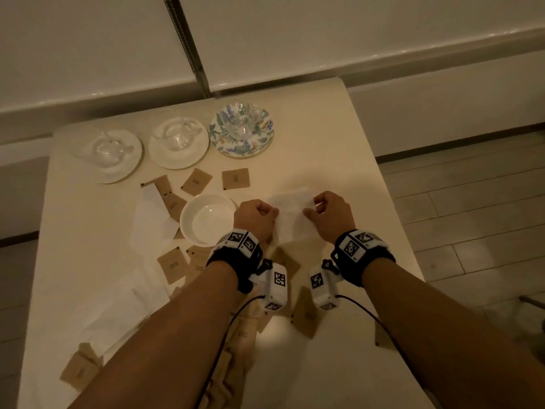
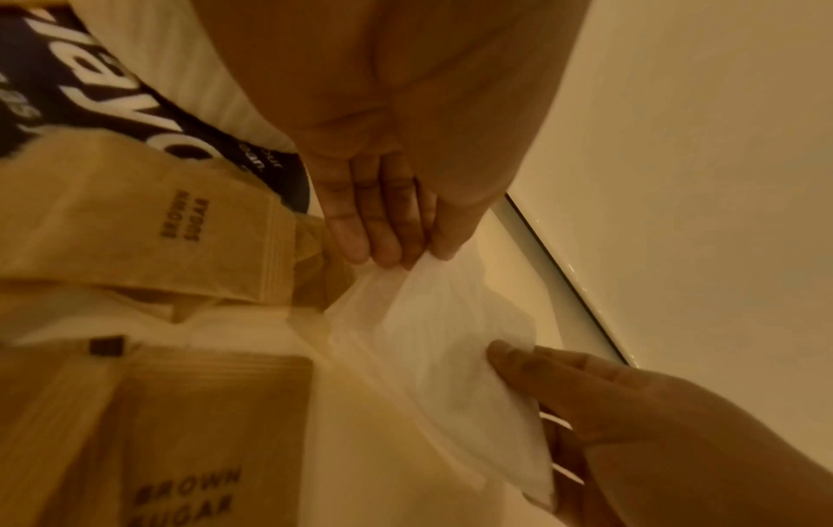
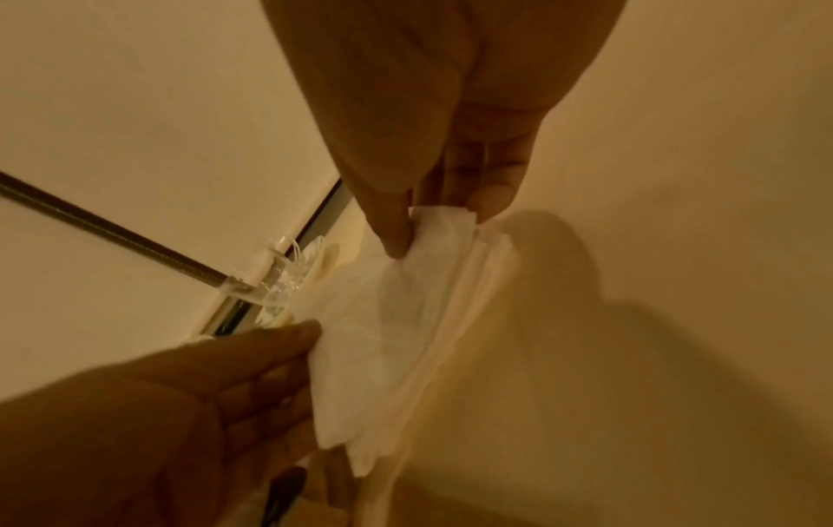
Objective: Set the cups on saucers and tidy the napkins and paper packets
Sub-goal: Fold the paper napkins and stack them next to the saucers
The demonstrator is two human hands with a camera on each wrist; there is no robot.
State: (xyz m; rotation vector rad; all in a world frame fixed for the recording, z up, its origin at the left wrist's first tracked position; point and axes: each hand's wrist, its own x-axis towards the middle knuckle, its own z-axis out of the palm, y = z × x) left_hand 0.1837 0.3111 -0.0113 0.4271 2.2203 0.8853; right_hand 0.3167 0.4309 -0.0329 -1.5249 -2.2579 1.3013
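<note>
- Left hand [image 1: 256, 215] pinches the left edge of a white napkin [image 1: 293, 215], fingers curled; the left wrist view shows fingertips [image 2: 387, 249] on the tissue's corner.
- Right hand [image 1: 331, 215] pinches the napkin's right edge; the right wrist view shows thumb and finger closed on a bunched corner [image 3: 444, 221].
- Napkin stretched between both hands, just above the table [image 1: 339, 149], right of centre. Looks several plies thick in the right wrist view.
- Empty white saucer [image 1: 208, 219] just left of the left hand, touching or overlapping another napkin [image 1: 153, 222] on its left side.
- Three glass cups already on saucers along the far edge: left cup [image 1: 107, 150] on a white saucer [image 1: 129, 166], middle cup [image 1: 177, 134] on a white saucer [image 1: 165, 157], right cup [image 1: 241, 122] on a floral saucer [image 1: 221, 134].
- Brown sugar packets scattered: one [image 1: 236, 179] just beyond the hands, one [image 1: 196, 181] to its left, more near the forearms and the near-left corner [image 1: 79, 371].
- More loose white napkin sheets [image 1: 118, 314] under the left forearm, partly hidden.
- The left wrist view shows two packets up close, printed "BROWN SUGAR" [image 2: 185, 217].
</note>
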